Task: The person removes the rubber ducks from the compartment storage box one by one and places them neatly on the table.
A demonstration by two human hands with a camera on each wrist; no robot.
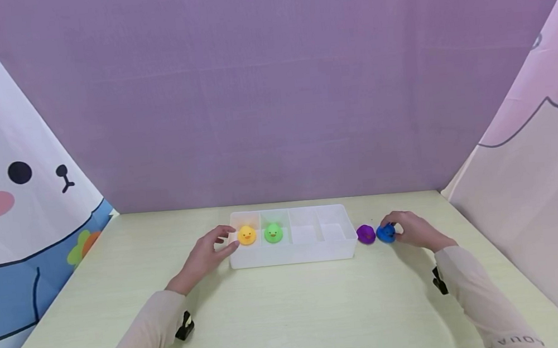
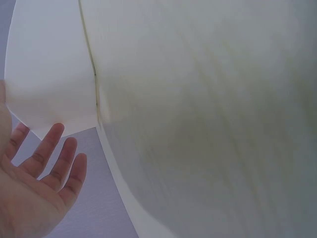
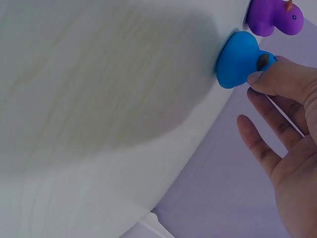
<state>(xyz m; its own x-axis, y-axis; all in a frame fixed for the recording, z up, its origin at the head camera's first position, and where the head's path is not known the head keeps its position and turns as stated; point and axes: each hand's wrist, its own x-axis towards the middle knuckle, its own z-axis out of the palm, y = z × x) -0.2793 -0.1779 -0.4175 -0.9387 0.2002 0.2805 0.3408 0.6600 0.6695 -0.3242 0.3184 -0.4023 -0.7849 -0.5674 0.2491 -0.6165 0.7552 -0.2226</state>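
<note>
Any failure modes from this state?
1. The right hand has only fingertip contact on the blue duck; it may slip when lifted.
2. The purple duck sits right beside the blue one, so it could get knocked.
3. The left hand rests at the tray end; a nudge might shift the tray.

The head camera is looking forward and down from above at the whole table (image 1: 293, 318). The two wrist cameras are sitting very close — each is looking along its palm at the tabletop. The blue duck (image 3: 240, 59) is showing in the head and right wrist views.
</note>
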